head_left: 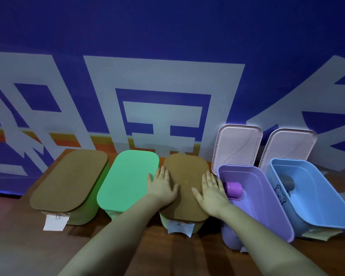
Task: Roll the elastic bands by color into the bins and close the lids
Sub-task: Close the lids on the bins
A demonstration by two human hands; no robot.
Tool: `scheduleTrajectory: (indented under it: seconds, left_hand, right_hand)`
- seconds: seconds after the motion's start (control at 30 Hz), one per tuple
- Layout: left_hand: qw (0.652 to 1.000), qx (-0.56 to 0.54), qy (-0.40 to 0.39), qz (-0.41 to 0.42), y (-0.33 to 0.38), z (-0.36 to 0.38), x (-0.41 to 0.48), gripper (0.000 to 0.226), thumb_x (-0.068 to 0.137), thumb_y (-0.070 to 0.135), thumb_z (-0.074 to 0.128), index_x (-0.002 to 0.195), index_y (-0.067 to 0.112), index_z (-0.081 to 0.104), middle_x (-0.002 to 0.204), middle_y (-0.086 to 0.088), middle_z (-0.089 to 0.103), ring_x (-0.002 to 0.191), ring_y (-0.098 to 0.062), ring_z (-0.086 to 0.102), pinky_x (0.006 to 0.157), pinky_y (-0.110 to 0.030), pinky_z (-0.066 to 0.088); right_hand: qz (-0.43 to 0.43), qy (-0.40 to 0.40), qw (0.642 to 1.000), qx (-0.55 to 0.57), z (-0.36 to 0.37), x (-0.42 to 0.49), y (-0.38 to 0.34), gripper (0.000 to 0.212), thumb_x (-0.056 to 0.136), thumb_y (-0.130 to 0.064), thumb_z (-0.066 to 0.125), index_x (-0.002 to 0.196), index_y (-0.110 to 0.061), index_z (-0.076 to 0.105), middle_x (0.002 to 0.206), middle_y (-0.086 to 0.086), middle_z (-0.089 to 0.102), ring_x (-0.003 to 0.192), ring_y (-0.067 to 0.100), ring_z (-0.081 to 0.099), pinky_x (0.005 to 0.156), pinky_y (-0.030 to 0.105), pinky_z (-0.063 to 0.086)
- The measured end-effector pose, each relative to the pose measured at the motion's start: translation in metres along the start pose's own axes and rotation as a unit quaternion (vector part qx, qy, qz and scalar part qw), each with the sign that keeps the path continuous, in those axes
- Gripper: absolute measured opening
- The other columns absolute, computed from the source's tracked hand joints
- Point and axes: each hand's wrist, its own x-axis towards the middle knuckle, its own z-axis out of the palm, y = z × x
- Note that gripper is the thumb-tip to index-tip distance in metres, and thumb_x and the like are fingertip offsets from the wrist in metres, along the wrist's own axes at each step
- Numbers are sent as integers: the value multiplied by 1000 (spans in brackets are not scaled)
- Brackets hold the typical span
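Observation:
Five bins stand in a row on a wooden table. My left hand (163,186) and my right hand (211,190) lie flat, fingers straight, on the brown lid (185,176) of the middle bin. To the right, the purple bin (267,206) is uncovered and holds a rolled purple band (233,190). The blue bin (317,206) at the far right is also uncovered, with a dark rolled band (286,183) inside. Their pale lids, one (237,148) behind purple and one (289,148) behind blue, lean upright against the wall.
A bin with a green lid (127,180) and a green bin with a brown lid (70,180) stand covered at the left. White paper labels (55,222) hang on the bin fronts. A blue printed wall (167,56) rises right behind the row. Wooden tabletop (18,246) lies in front.

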Motion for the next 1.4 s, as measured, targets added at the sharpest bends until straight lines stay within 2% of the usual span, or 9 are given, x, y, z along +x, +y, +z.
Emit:
scheduleTrajectory:
  seconds: [0.17,0.27,0.33,0.43,0.5,0.6,0.8,1.0,1.4]
  left_hand:
    - [999,38,-1,26,-3,-17,5,75,91,59,37,146,8,29,155,-11,27,143,-28,24,115,-51,12]
    - [994,79,53,56,3,-32,9,48,94,49,38,111,10,60,117,-10,60,117,-29,50,107,-44,25]
    - [989,95,94,69,7,-36,17,41,96,38,35,108,10,62,117,-9,60,117,-28,48,104,-41,28]
    - [994,17,71,80,13,-30,32,53,94,32,40,143,10,38,153,-10,30,144,-28,21,117,-40,17]
    - [995,-43,31,78,18,-29,42,68,92,30,45,151,12,17,161,-8,8,148,-26,3,121,-39,9]
    - [993,-108,0,51,24,-28,59,77,89,31,49,153,15,9,161,-7,-2,148,-25,-5,120,-38,5]
    - [991,-131,30,30,25,-15,67,76,89,34,49,152,13,13,161,-7,6,149,-24,1,119,-35,3]
    - [990,-80,106,46,21,6,68,61,101,44,19,153,13,14,161,-4,8,149,-18,2,121,-32,2]
    - [996,-45,68,45,19,10,70,60,101,46,15,153,18,8,161,-4,2,149,-19,-3,121,-35,-1]
  right_hand:
    - [-16,35,998,-59,-7,3,-1,73,98,-52,23,150,0,16,158,19,12,147,27,10,119,41,-8]
    - [-13,87,989,-121,-20,13,-7,55,96,-46,31,128,-5,50,135,18,51,127,29,45,116,49,9]
    - [-12,113,983,-146,-28,22,-13,46,95,-41,33,120,-9,55,124,12,59,119,29,48,114,49,16]
    - [-25,124,986,-109,-31,40,-12,54,94,-34,36,141,-6,38,150,16,34,141,28,26,119,44,10]
    - [-49,102,991,-75,-33,50,-9,63,95,-32,35,151,-8,17,160,12,5,149,25,2,121,41,0]
    - [-63,54,996,-36,-34,60,-3,67,96,-31,34,153,-13,4,160,10,-13,147,22,-13,120,37,-6]
    - [-57,8,998,-6,-23,64,2,63,99,-29,27,152,-13,-2,160,9,-14,147,21,-14,117,34,-9]
    - [-43,50,998,-4,-13,65,3,56,102,-38,18,153,-18,2,161,2,-8,148,16,-11,120,39,-6]
    - [-45,15,999,-26,-19,65,3,56,102,-40,13,153,-20,0,161,2,-10,147,18,-13,118,45,-8]
